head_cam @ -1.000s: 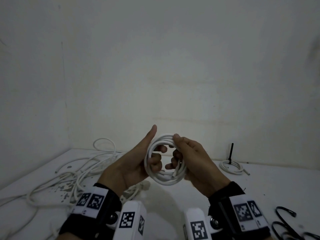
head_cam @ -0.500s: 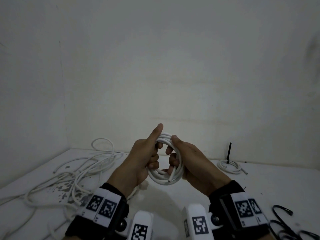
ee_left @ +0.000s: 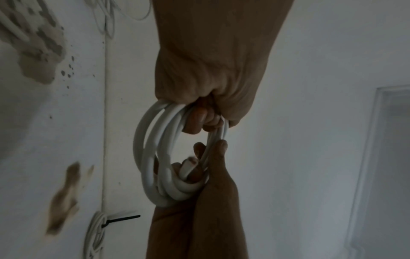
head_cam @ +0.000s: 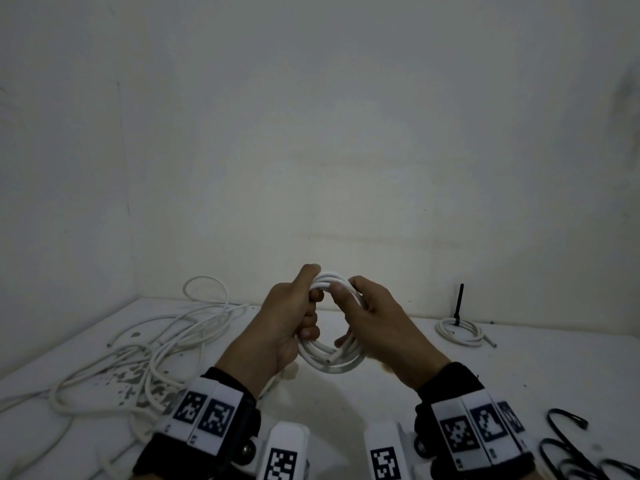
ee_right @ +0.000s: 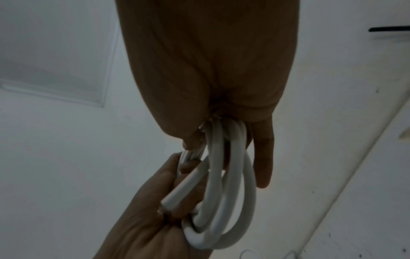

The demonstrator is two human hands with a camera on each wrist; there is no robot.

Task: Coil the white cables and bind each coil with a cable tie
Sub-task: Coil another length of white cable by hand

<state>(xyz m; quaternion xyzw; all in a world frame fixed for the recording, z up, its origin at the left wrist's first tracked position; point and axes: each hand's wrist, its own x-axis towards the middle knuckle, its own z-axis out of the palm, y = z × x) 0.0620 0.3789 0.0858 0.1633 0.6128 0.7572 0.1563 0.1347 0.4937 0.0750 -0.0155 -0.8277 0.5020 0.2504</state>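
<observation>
The upright white coil (head_cam: 330,327) sits between both hands, left hand (head_cam: 284,323) and right hand (head_cam: 377,323) each curled around a side, ties lying nearer the right.

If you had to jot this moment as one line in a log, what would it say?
step: coiling | left hand: grips white coil | right hand: grips same coil | tie: none on it yet | finished tied coil: on table

Both palms hide the sides of the white cable coil (head_cam: 330,358) where the left hand (head_cam: 285,323) and right hand (head_cam: 377,327) close their grip. Black cable ties (head_cam: 571,448) (lower right of the head view) run off the picture's edge. Loose white cables (head_cam: 145,344) leave the left edge.
</observation>
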